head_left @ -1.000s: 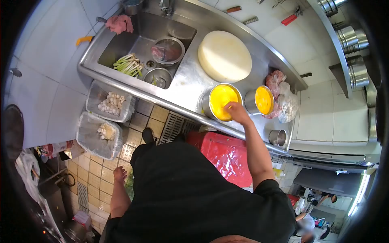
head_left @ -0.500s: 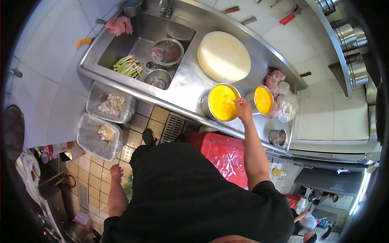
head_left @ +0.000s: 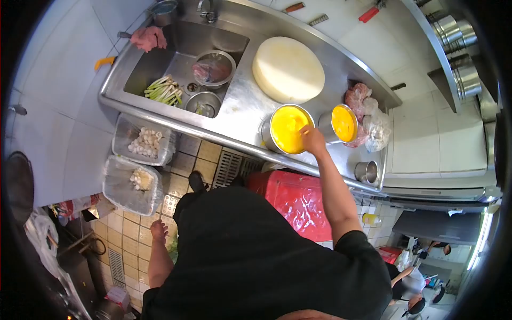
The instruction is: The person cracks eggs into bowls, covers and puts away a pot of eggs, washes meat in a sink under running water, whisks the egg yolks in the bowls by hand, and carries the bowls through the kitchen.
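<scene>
Likely stirring yellow mix (head_left: 286, 130) in the pot (head_left: 267, 137) on the counter (head_left: 240, 118), with right hand (head_left: 312, 140) bunched over it, cannot tell around what, and left hand (head_left: 158, 231) hanging, loosely spread. Next, seems to call for gentle turns.

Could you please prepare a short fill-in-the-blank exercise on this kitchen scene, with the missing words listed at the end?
1. The right hand is over a pot whose contents are coloured ____.
2. The bundle of green-and-white stalks lies in the ____.
3. The cloth at the upper left is coloured ____.
4. The lined bins with whitish pieces in them number ____.

Missing words: yellow; sink; pink; two.
</scene>
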